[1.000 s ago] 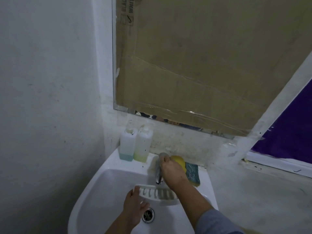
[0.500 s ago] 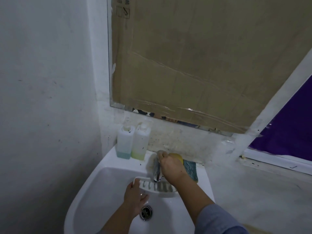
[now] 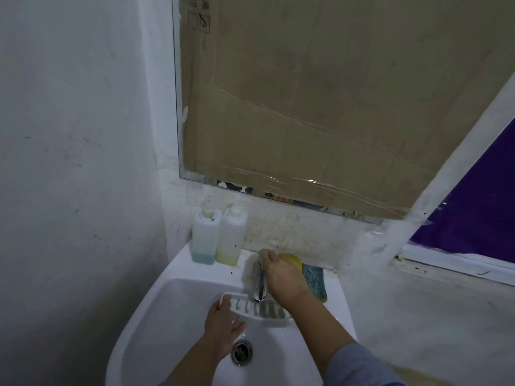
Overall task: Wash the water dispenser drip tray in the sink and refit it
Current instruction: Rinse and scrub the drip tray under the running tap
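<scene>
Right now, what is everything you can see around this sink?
Drip tray: one, white, slotted, held over the basin under the tap.
Sink: one, white, against the wall.
Tap: one, chrome, at the sink's back rim.
Drain: one, metal, basin floor.
Pump bottles: two, clear; blue liquid left, yellow-green right; back-left ledge.
Sponges: two, yellow and blue-green, behind the right hand.
Mirror: one, reflecting cardboard.
Left hand: gripping the tray's left end.
Right hand: on the tap.
</scene>
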